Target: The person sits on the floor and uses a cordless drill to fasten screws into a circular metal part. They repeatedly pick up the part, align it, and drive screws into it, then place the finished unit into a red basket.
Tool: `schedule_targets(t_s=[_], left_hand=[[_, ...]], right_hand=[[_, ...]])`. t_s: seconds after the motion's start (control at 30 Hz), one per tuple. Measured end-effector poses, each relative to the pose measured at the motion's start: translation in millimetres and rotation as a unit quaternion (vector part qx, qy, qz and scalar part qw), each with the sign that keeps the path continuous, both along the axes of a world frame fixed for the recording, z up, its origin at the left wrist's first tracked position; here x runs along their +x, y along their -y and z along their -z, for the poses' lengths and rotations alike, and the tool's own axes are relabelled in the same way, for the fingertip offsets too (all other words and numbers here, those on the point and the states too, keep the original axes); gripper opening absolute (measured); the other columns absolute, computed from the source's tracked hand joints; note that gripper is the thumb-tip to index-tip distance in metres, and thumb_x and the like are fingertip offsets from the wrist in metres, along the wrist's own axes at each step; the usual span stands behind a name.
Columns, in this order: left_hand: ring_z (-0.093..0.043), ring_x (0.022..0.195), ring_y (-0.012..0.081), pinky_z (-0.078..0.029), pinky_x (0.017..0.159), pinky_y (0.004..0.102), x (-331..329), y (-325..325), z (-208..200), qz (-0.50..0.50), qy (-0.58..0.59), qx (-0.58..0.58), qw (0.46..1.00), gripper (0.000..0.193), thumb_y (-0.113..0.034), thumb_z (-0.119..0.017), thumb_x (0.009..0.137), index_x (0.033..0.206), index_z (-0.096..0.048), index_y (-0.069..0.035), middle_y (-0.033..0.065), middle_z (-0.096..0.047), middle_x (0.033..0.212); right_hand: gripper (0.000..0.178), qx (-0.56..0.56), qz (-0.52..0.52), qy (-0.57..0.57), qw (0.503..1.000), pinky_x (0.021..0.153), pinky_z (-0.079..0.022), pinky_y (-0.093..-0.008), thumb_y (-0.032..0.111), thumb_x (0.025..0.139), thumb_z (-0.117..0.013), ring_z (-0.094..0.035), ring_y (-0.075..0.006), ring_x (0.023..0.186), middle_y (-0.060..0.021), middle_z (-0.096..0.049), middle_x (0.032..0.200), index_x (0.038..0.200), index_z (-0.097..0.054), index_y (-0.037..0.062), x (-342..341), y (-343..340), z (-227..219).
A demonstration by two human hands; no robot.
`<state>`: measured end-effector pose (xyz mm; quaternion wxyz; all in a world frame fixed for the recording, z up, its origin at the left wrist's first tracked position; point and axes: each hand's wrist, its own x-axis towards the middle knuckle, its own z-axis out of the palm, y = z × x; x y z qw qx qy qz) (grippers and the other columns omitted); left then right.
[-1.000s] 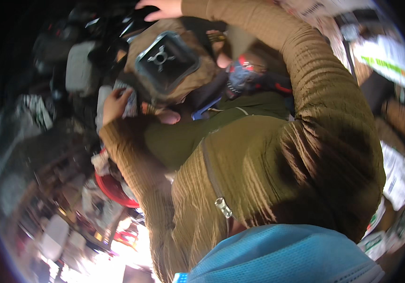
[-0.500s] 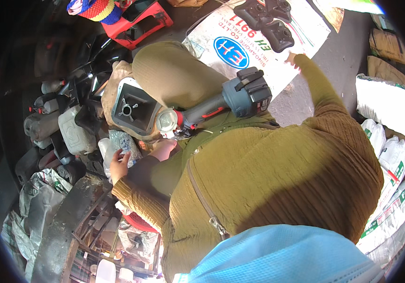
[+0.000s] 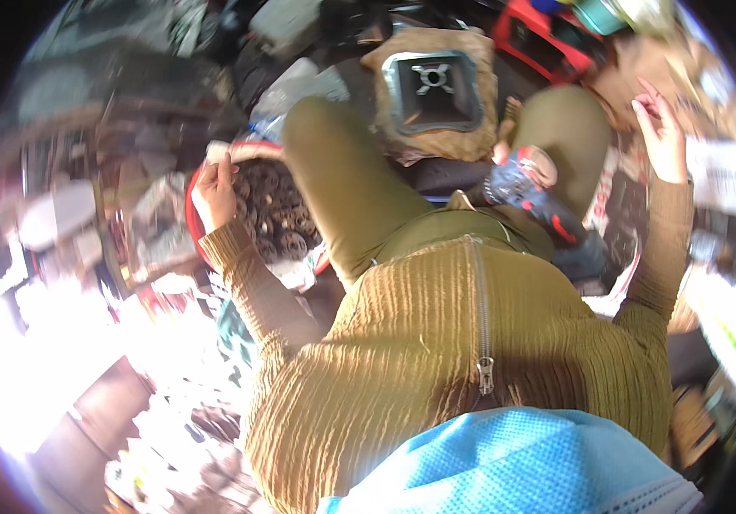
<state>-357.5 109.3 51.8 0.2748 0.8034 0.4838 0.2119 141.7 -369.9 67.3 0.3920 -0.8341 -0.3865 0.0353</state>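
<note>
Basin, red and round (image 3: 193,214), stands beside the left knee, filled with dark, ring-shaped parts (image 3: 286,218). Left hand (image 3: 215,199): at its rim, fingers bent toward a small whitish piece (image 3: 217,152) (blurred; grip cannot be told). Right hand (image 3: 664,141): raised beyond the right knee, fingers spread, palm unoccupied.
</note>
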Motion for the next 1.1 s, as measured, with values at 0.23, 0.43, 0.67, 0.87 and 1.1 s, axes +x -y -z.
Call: schedule_targets(t_s=[0.23,0.43,0.67,0.87,1.1], left_hand=[[-0.066,0.095,0.0222,-0.050,0.083,0.0338,-95.9,45.7,31.9,0.014,-0.199,-0.127,0.972,0.041,-0.026,-0.068,0.081,0.117,-0.064,-0.006,0.0139,-0.069,0.099],[-0.068,0.090,0.0281,-0.051,0.079,0.0382,-131.5,15.1,70.4,-0.101,-0.205,-0.048,0.972,0.036,-0.037,-0.065,0.081,0.099,-0.071,-0.006,0.0163,-0.069,0.093],[-0.064,0.066,0.0186,-0.049,0.063,0.0332,-159.6,-16.4,217.7,-0.135,-0.314,-0.254,0.905,0.038,-0.043,-0.061,0.082,0.083,-0.072,-0.006,0.0064,-0.069,0.076],[-0.057,0.115,0.0297,-0.043,0.099,0.0388,-78.4,-29.0,319.4,-0.269,-0.077,-0.186,0.942,0.059,-0.040,-0.067,0.079,0.128,-0.057,-0.009,0.0115,-0.065,0.116],[-0.036,0.129,0.0353,-0.036,0.103,0.0450,-25.2,-78.2,332.8,-0.408,-0.146,-0.151,0.889,0.075,-0.032,-0.065,0.077,0.142,-0.034,-0.011,0.0156,-0.053,0.132]], right_hand=[[0.047,-0.249,-0.384,0.146,0.877,0.080,-0.049,-0.0361,0.013,0.081,-0.068,-0.061,-0.0291,0.091,-0.0112,-0.063,0.100,0.126,-0.055,0.0099,-51.0,-169.9,0.9],[0.058,-0.318,-0.426,-0.069,0.844,0.079,-0.049,-0.0350,0.020,0.081,-0.069,-0.062,-0.0251,0.087,-0.0129,-0.064,0.100,0.135,-0.048,0.0119,-56.9,-230.4,84.0],[0.063,-0.352,-0.299,-0.174,0.870,0.073,-0.046,-0.0245,0.011,0.082,-0.069,-0.048,-0.0093,0.074,-0.0040,-0.057,0.095,0.140,-0.044,0.0128,-6.6,-221.9,104.7],[0.065,-0.433,-0.300,-0.140,0.838,0.068,-0.047,-0.0281,0.017,0.079,-0.072,-0.050,-0.0130,0.069,-0.0063,-0.059,0.089,0.139,-0.046,0.0130,-13.1,-225.4,117.9],[0.065,-0.434,-0.297,-0.114,0.843,0.069,-0.047,-0.0288,0.017,0.078,-0.072,-0.052,-0.0136,0.069,-0.0070,-0.060,0.088,0.139,-0.046,0.0127,-0.2,-221.0,130.9]])
